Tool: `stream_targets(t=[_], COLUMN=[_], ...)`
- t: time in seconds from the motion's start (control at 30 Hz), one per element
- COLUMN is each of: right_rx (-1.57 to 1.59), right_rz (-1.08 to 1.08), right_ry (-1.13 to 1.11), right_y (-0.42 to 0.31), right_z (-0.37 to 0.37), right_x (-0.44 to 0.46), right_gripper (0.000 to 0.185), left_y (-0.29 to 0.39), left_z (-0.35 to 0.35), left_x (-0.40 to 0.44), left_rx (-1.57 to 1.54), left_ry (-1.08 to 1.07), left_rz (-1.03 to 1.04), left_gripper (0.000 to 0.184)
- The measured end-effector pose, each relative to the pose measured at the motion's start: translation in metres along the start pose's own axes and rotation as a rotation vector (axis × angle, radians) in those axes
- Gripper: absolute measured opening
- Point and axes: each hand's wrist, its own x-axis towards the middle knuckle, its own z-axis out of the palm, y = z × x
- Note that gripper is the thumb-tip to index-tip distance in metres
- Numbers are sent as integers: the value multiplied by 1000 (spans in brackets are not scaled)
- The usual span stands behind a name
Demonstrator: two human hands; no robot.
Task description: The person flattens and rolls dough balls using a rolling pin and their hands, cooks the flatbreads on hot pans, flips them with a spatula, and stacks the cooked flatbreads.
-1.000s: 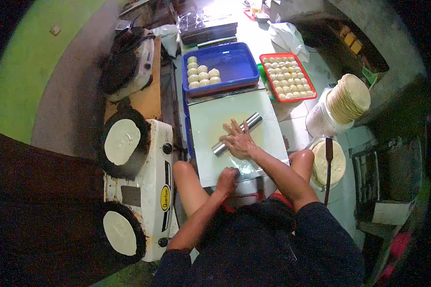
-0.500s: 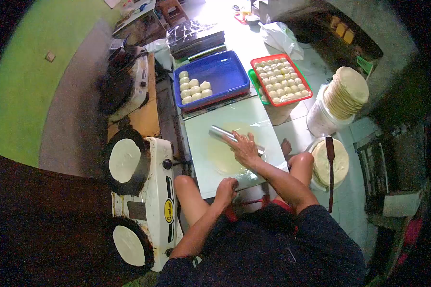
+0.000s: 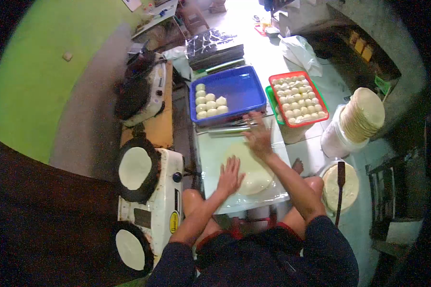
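A thin round dough sheet [image 3: 256,178] lies on the white board [image 3: 214,158] in front of me, with clear plastic at its edges. My left hand [image 3: 231,176] rests with fingers spread over the left part of the dough. Farther up, my right hand [image 3: 258,137] is open and slightly blurred, at the right end of a metal rolling pin [image 3: 230,129]. That pin lies across the board's far edge, by the blue tray [image 3: 246,79]; whether my right fingers touch it I cannot tell. Several dough balls [image 3: 210,105] sit in the tray's left side.
Flat dough rounds lie on two black pans [image 3: 154,167] of a white stove [image 3: 168,162] at left. To the right are a red tray [image 3: 299,125] of dough balls, stacked flatbreads [image 3: 366,115] on a bucket, and a dark spatula [image 3: 340,191] over another stack.
The rolling pin has moved from mid-board to the far edge. My right hand went forward with it and opened. My left hand left the near edge and spread over the dough. The view shifted.
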Motion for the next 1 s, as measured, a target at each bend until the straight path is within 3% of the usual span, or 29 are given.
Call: stream_targets(t=[0.03,0.13,0.17,0.2,0.27,0.3,0.37,0.47,0.57,0.67,0.7,0.73,0.8,0.9,0.93,1.0], right_rx=[141,99,-220,-169,-479,-482,-433,-298,-299,-463,-398,-284,-25,359,457,533], right_rz=[97,425,416,663,858,1108,1232,1319,1180,960,711,563,241,6,-78,-461], right_ry=[-35,66,-45,-119,-262,-310,-342,-299,-286,-383,-267,-290,-349,-562,-678,-820], right_y=[26,105,129,135,154,161,172,129,144,100,90,73,11,-141,-193,-280], right_z=[-36,-147,-190,-231,-283,-298,-315,-322,-328,-339,-328,-308,-255,-179,-163,-137], right_x=[-10,-90,-128,-162,-267,-322,-412,-401,-421,-347,-328,-296,-212,-120,-100,-78], right_gripper=[70,72,73,75,94,105,113,88,61,40,39,38,36,38,40,43], left_y=[1,15,28,35,21,12,10,40,40,17,10,0,-6,-8,-10,-29], left_z=[6,19,15,13,20,19,16,14,-5,-45,-59,-69,-82,-118,-103,-76], left_x=[20,58,55,54,59,67,70,36,-6,-58,-83,-108,-158,-205,-217,-243], left_rx=[20,48,38,36,34,39,38,10,-42,-116,-158,-195,-73,-33,-26,-91], left_ry=[-7,-77,-139,-197,-132,-73,-43,-178,-192,-90,-51,-3,114,248,255,345], left_rz=[-39,-53,-3,49,-19,-83,-112,21,-61,-254,-325,-405,-433,-462,-504,-521], left_gripper=[71,74,74,74,73,73,72,73,75,76,76,76,71,64,65,66])
